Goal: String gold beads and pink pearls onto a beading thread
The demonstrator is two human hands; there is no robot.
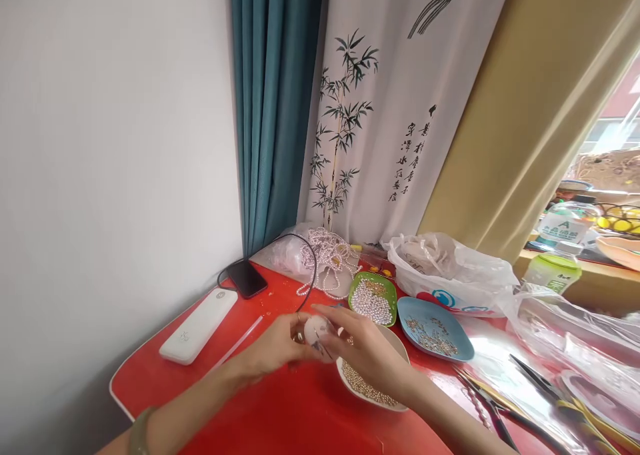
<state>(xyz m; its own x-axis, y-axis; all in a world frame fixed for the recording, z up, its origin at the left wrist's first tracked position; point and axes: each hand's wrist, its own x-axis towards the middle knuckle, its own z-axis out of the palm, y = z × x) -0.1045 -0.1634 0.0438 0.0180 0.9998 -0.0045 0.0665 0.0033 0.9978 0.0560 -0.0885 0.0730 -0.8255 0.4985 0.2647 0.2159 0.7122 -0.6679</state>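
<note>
Between my hands is a small white roundish thing with dark marks on its side, perhaps a spool; its exact kind is hard to make out. My left hand grips it from the left, fingers curled. From the right, my right hand closes on it with thumb and fingers. Below my right hand and partly hidden by it is a white bowl of small gold beads. Just behind stands a green tray with white pearl beads and some gold ones.
A blue plate of small gold pieces sits right of the bowl. Pliers lie at the right. Pearl strands and a plastic bag are at the back. A white power bank and a phone lie left.
</note>
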